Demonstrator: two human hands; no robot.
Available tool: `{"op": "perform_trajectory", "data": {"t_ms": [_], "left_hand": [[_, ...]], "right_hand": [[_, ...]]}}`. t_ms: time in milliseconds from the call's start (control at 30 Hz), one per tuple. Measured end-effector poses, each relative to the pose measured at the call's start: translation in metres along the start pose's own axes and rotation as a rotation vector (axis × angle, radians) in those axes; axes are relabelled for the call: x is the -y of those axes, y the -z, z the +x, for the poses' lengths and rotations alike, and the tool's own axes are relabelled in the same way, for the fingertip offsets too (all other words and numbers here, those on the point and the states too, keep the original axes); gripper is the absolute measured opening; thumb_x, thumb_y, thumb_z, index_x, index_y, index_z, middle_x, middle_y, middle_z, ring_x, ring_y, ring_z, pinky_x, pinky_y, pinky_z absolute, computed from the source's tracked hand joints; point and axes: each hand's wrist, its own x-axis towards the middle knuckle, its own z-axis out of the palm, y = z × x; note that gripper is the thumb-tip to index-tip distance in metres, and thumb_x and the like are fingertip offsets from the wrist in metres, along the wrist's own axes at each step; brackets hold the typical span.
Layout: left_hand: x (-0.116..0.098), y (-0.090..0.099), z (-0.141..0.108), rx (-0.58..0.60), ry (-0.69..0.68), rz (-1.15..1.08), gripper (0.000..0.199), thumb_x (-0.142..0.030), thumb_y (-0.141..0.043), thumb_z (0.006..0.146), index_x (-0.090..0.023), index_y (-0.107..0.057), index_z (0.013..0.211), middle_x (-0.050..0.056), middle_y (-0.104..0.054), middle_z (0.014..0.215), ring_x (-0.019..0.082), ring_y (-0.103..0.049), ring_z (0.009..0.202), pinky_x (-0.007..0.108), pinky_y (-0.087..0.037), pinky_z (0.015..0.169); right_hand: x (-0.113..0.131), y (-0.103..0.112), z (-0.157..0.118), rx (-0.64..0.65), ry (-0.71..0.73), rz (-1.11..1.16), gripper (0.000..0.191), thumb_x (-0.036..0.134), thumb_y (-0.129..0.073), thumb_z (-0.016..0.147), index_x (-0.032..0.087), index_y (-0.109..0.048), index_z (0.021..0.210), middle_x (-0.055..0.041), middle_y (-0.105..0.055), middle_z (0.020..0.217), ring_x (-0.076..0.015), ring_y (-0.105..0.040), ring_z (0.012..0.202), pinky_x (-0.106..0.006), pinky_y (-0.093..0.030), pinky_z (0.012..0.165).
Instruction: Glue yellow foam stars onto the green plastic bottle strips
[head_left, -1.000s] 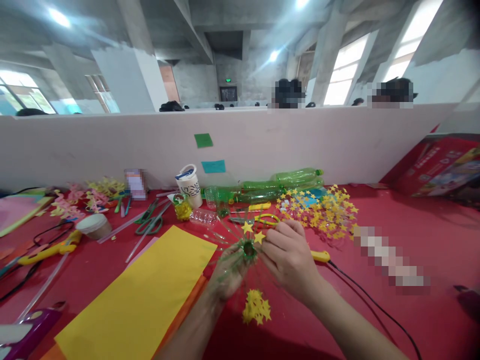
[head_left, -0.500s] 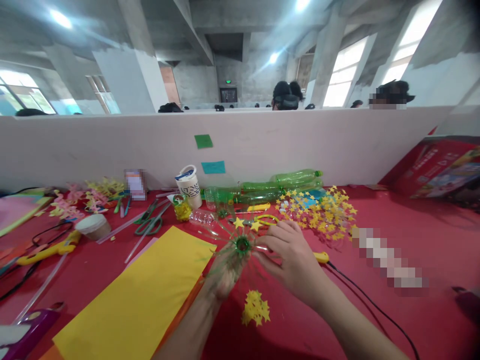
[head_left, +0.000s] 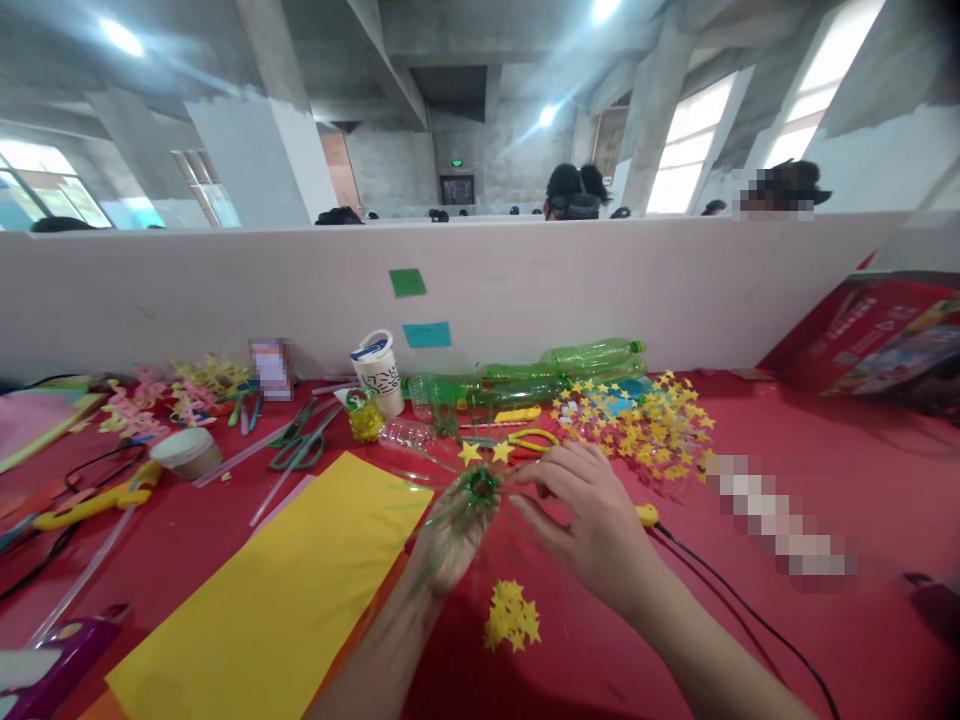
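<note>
The left hand (head_left: 454, 535) holds the cut green bottle (head_left: 481, 488); the right hand (head_left: 589, 500), fingers narrowly parted, should handle its fine strips (head_left: 415, 487) lightly.

The person I'm watching has a bare left hand (head_left: 452, 535) and right hand (head_left: 592, 510), slim fingers beyond each wrist (head_left: 639, 580) and uncovered forearms (head_left: 701, 640) behind it.

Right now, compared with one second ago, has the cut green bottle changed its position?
Yes. The cut green bottle has shifted slightly left, nearer to the right corner of the yellow sheet.
</note>
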Motion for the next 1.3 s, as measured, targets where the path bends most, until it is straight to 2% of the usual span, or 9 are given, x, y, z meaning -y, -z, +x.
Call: {"op": "perform_trajectory", "data": {"t_ms": [200, 333, 467, 667, 1133, 1300], "left_hand": [[0.001, -0.006, 0.0, -0.035, -0.022, -0.01, 0.024, -0.002, -0.054, 0.076, -0.013, -0.066, 0.094, 0.006, -0.072, 0.087, 0.013, -0.067, 0.076, 0.023, -0.053, 0.075], [-0.003, -0.005, -0.001, -0.08, 0.008, -0.027, 0.021, -0.001, -0.051, 0.077, -0.011, -0.067, 0.086, 0.007, -0.071, 0.081, 0.014, -0.067, 0.074, 0.024, -0.054, 0.073], [-0.008, -0.005, 0.0, -0.151, -0.03, -0.033, 0.019, -0.001, -0.051, 0.077, -0.011, -0.067, 0.079, 0.006, -0.071, 0.077, 0.015, -0.067, 0.074, 0.025, -0.054, 0.073], [-0.002, -0.008, 0.0, -0.051, -0.078, 0.062, 0.014, -0.004, -0.062, 0.07, -0.011, -0.066, 0.081, 0.005, -0.07, 0.079, 0.014, -0.065, 0.073, 0.024, -0.053, 0.072], [-0.002, -0.007, -0.001, -0.037, -0.047, 0.048, 0.017, -0.005, -0.061, 0.071, -0.012, -0.068, 0.086, 0.006, -0.071, 0.085, 0.015, -0.065, 0.078, 0.024, -0.052, 0.074], [-0.002, -0.005, 0.001, -0.007, -0.05, 0.041, 0.017, -0.005, -0.061, 0.072, -0.012, -0.068, 0.086, 0.006, -0.07, 0.083, 0.016, -0.065, 0.08, 0.024, -0.052, 0.074]], "right_hand": [[0.0, -0.007, 0.0, 0.057, -0.002, -0.029, 0.01, 0.024, -0.053, 0.083, 0.022, -0.063, 0.088, -0.0018, -0.06, 0.078, -0.0177, -0.05, 0.078, -0.034, -0.032, 0.078], [-0.003, -0.011, -0.001, 0.107, 0.024, -0.095, 0.014, 0.021, -0.052, 0.085, 0.021, -0.062, 0.075, -0.0007, -0.055, 0.07, -0.0167, -0.046, 0.074, -0.033, -0.031, 0.077], [-0.005, -0.012, -0.001, 0.14, 0.066, -0.116, 0.017, 0.021, -0.053, 0.084, 0.019, -0.06, 0.068, -0.0003, -0.056, 0.069, -0.0159, -0.045, 0.073, -0.033, -0.03, 0.075], [-0.003, -0.008, -0.001, 0.109, 0.054, -0.122, 0.014, 0.022, -0.051, 0.085, 0.021, -0.062, 0.076, -0.0011, -0.056, 0.071, -0.0169, -0.046, 0.074, -0.033, -0.031, 0.075], [0.001, 0.001, 0.0, 0.142, 0.012, -0.047, 0.007, 0.023, -0.057, 0.081, 0.022, -0.062, 0.086, -0.0009, -0.06, 0.08, -0.018, -0.049, 0.08, -0.033, -0.03, 0.079], [-0.001, -0.003, -0.001, 0.155, 0.027, -0.071, 0.009, 0.021, -0.054, 0.083, 0.021, -0.062, 0.079, -0.0001, -0.06, 0.073, -0.0166, -0.047, 0.076, -0.032, -0.03, 0.078]]}}
